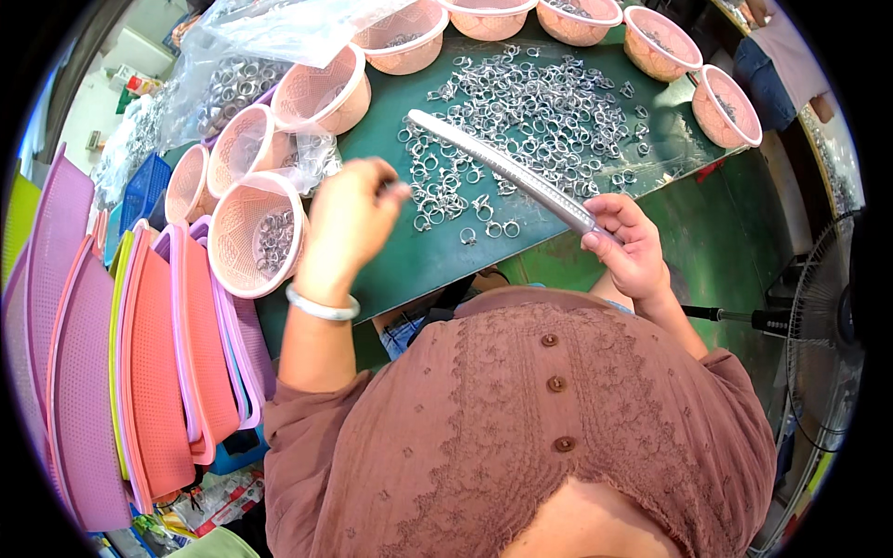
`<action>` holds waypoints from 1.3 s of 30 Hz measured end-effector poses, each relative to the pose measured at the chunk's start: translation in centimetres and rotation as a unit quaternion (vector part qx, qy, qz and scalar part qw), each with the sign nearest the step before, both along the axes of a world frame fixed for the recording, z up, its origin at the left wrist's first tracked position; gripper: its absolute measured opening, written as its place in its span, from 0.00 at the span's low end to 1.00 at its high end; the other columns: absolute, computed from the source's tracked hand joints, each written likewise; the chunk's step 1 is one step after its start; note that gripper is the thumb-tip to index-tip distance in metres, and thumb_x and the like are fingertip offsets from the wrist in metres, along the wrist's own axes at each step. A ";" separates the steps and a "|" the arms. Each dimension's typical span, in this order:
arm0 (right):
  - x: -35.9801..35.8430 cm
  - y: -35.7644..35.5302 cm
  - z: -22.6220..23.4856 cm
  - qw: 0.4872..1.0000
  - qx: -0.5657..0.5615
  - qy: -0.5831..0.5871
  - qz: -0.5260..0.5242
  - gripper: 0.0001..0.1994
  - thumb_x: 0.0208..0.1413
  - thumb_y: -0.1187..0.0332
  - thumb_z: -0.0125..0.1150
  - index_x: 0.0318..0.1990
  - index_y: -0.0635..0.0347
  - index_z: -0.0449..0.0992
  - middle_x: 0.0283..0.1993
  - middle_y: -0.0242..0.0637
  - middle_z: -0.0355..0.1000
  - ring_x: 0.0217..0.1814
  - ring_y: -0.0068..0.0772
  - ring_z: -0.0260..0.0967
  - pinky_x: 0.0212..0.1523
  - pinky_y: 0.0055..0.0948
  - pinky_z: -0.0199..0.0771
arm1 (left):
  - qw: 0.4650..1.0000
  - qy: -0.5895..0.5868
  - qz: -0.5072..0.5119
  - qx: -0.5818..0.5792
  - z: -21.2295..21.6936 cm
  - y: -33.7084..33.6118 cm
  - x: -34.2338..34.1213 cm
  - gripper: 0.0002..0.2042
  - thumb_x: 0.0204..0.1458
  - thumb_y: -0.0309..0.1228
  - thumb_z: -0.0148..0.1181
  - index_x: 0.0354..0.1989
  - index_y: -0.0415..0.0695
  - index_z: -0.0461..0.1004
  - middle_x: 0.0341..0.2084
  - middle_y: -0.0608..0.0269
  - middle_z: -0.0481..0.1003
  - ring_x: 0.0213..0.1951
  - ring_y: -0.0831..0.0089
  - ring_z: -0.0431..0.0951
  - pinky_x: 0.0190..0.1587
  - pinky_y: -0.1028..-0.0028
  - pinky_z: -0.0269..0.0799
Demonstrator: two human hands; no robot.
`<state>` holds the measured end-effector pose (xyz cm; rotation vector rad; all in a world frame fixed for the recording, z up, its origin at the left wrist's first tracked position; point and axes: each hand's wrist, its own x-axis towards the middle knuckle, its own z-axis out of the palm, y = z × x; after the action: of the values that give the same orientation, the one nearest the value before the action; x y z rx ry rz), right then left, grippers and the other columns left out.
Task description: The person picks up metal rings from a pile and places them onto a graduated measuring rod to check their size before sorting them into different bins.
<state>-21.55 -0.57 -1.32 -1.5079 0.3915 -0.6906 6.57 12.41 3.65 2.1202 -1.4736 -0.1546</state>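
My right hand (pixel 630 244) is closed round the thick end of a grey metal ring mandrel (pixel 507 169). The mandrel slants up and left over a loose pile of silver-coloured rings (pixel 549 107) on the green tabletop (pixel 400 256). No ring shows on its bare length. My left hand (pixel 355 212), slightly blurred, hovers left of the rings with its fingers curled together. Whatever it may pinch is hidden. Close to its wrist stands a pink basket (pixel 244 226) with some rings inside.
Several more pink baskets (pixel 662 42) curve round the table's far and left edges. A clear plastic bag (pixel 237 88) of rings lies at the back left. Stacked purple and coral baskets (pixel 158 363) fill the left side. A fan (pixel 823 325) stands at right; another person (pixel 777 65) is beyond.
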 end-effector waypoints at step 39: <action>0.7 1.1 0.1 0.987 -0.148 0.059 0.026 0.15 0.45 0.80 0.57 0.43 0.66 0.66 0.36 0.40 0.71 0.38 0.24 0.70 0.39 0.21 0.68 | 0.685 0.681 -0.155 -0.208 -4.8 0.0 -2.0 0.14 0.45 0.22 0.57 0.42 0.35 0.68 0.36 0.59 0.71 0.36 0.72 0.73 0.41 0.75 0.70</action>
<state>-20.89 0.54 -1.21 -1.8398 0.3480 -0.6410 4.61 12.44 -1.13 0.7944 -0.7153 -1.1177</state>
